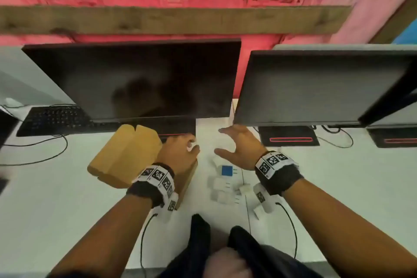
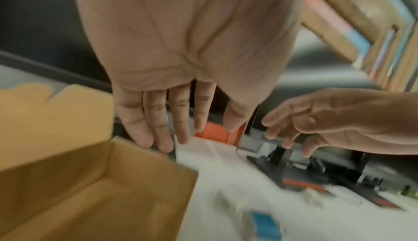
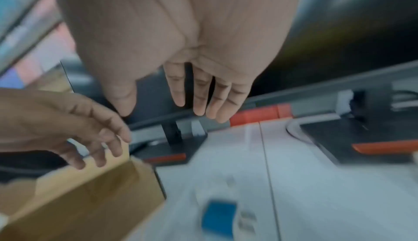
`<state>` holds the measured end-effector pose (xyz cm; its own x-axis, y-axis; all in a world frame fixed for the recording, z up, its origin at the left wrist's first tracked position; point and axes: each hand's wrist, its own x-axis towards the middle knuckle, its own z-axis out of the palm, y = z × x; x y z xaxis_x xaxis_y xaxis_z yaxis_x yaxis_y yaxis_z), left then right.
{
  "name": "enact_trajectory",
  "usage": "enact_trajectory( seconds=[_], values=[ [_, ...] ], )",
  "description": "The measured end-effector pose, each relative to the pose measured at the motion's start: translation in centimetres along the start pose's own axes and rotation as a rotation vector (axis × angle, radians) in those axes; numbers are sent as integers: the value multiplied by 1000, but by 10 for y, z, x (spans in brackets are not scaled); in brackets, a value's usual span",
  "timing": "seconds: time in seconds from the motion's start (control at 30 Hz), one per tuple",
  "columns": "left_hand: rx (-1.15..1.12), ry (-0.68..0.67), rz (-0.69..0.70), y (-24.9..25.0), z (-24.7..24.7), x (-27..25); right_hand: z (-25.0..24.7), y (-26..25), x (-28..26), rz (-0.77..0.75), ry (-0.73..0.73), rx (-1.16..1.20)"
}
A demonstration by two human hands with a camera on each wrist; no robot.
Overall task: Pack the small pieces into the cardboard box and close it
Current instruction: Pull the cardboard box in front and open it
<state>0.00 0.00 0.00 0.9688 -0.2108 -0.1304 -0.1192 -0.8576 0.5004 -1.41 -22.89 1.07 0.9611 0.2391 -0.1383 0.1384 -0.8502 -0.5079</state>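
The brown cardboard box (image 1: 185, 185) stands on the white desk with its lid flap (image 1: 121, 156) tipped back to the left. Its inside (image 2: 90, 182) looks bare where visible. My left hand (image 1: 189, 144) is above the box's far right corner with its fingers (image 2: 158, 128) straight; I cannot tell if they touch the rim. My right hand (image 1: 220, 141) hovers open, palm facing left, just beyond the small pieces. These are a blue piece (image 1: 226, 170) and several white pieces (image 1: 221, 189) lying right of the box. Both wrist views are blurred.
Two dark monitors (image 1: 140, 79) (image 1: 316, 88) stand right behind the hands, their black bases (image 1: 288, 136) on the desk. A black keyboard (image 1: 56, 119) lies at the far left. Cables (image 1: 291, 228) trail from both wrists across the white desk (image 1: 338, 187).
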Motion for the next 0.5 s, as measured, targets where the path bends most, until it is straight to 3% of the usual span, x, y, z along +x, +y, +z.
enact_trajectory(
  seconds=[0.1, 0.2, 0.3, 0.5],
  values=[
    [196, -209, -11, -27, 32, -20, 42, 22, -14, 143, -211, -11],
    [92, -343, -158, -54, 66, -40, 77, 39, -33, 190, -365, -41],
    [51, -483, -182, -68, 90, -45, 102, 49, -44, 174, -465, -124],
    [33, -484, -130, -73, 93, -34, 125, 51, -45, 98, -472, -270]
  ],
)
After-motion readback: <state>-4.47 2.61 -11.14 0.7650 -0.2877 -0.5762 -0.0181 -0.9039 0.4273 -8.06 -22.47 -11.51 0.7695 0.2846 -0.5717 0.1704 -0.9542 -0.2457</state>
